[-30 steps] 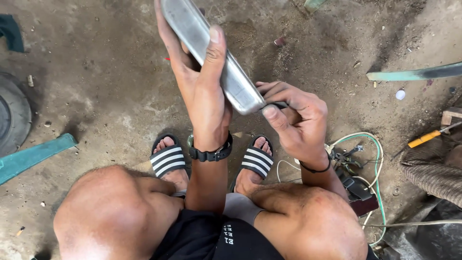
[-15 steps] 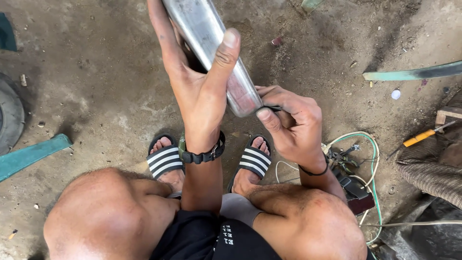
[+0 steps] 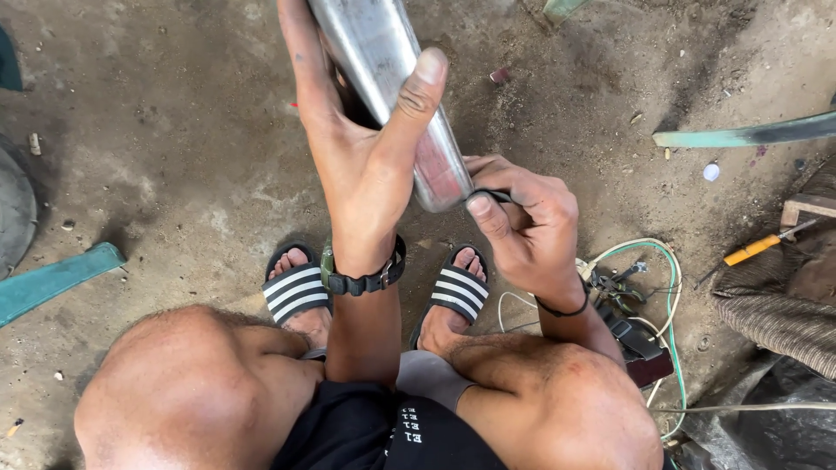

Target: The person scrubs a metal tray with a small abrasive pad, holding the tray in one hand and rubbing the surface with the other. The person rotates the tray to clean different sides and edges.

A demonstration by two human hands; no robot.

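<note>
Change: the metal tube (image 3: 392, 96) is raised higher and nearer the camera than a second ago, its upper end now cut off by the top edge; the left hand (image 3: 366, 165) is lifted with it.
Tube: shiny, grey, tilted from upper left to lower right, held above the floor (image 3: 174, 130) in front of the knees.
Left hand: clenched around the tube, thumb laid across its front, fingers hidden behind; a dark watch (image 3: 361, 278) is worn on the wrist.
Right hand: the right hand (image 3: 522, 226) is closed at the tube's lower end, thumb and forefinger pinched on a small dark piece (image 3: 492, 195) that touches the rim; what the piece is cannot be told.
Wrist: a thin black band is worn on the right wrist.
Feet: striped sandals (image 3: 296, 292) are seen below the hands, on the dirt floor.
Right side: a tangle of wire (image 3: 666, 287) and small tools is lying near the right knee; a yellow-handled tool (image 3: 753, 250) is lying further out.
Left side: a green strip (image 3: 57, 280) is lying on the floor, well apart.
</note>
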